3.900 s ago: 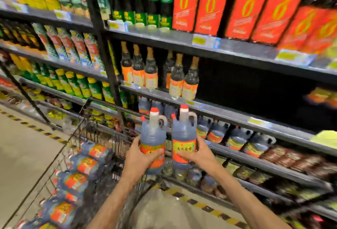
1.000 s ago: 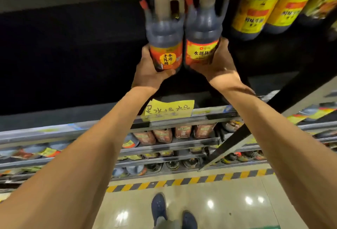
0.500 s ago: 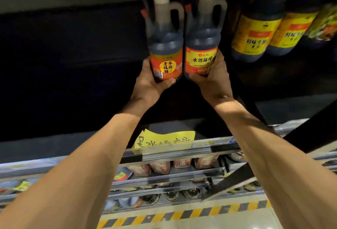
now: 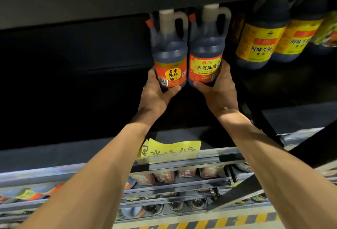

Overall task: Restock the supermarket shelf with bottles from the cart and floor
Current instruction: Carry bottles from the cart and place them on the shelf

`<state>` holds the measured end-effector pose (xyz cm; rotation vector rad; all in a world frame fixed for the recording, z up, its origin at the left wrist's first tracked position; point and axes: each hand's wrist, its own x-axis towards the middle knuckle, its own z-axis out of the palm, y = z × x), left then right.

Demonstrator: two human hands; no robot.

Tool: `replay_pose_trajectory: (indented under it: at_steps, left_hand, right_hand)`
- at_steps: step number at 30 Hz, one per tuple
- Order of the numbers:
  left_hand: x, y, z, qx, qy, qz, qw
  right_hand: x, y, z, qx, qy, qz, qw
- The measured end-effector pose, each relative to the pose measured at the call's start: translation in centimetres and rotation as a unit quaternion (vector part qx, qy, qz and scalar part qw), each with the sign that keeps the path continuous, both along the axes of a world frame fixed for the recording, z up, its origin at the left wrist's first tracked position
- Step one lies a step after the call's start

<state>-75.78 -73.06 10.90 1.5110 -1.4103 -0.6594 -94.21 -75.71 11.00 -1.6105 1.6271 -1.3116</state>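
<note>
Both hands are holding bottles up inside the dark shelf point(image 4: 73, 148). His left hand point(image 4: 156, 95) grips the bottom of the left bottle point(image 4: 170, 55), thumb curled under it. His right hand point(image 4: 218, 90) grips the bottom of the right bottle point(image 4: 207, 51) the same way. These two bottles touch side by side, upright, near the middle of the shelf, with their tops close under the shelf above. I cannot tell if they stand on the shelf floor yet.

Each bottle is full of dark liquid, with a pale neck, a loop handle, a small red spout cap and an orange and yellow label.

Toward the right end of the shelf stand at least two bigger dark bottles with yellow labels point(image 4: 260, 46), close beside the right one.

One yellow paper note point(image 4: 169, 151) with writing hangs on the front edge of the shelf. Below it, lower shelves hold four small brown packs point(image 4: 186, 173) in a row and some blurry bottle tops
</note>
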Motion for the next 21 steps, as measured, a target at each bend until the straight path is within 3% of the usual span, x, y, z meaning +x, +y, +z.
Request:
replay_pose_trajectory:
  at_steps: [6, 15, 18, 21]
  left_hand:
    - [0.3, -0.1, -0.2, 0.006, 0.018, -0.021, 1.000]
    - [0.9, 1.5, 1.0, 0.071, 0.068, -0.034, 0.995]
    - [1.0, 4.3, 1.8, 0.134, 0.036, -0.013, 0.990]
    - [1.5, 7.4, 3.4, 0.138, -0.027, 0.001, 0.990]
  right_hand:
    - [0.0, 0.1, 0.2, 0.014, 0.021, -0.007, 1.000]
    - [-0.5, 2.6, 2.3, 0.151, 0.070, 0.023, 0.986]
    - [-1.3, 4.6, 3.1, 0.191, 0.097, 0.055, 0.975]
    - [-1.6, 6.9, 4.8, 0.206, 0.107, 0.087, 0.969]
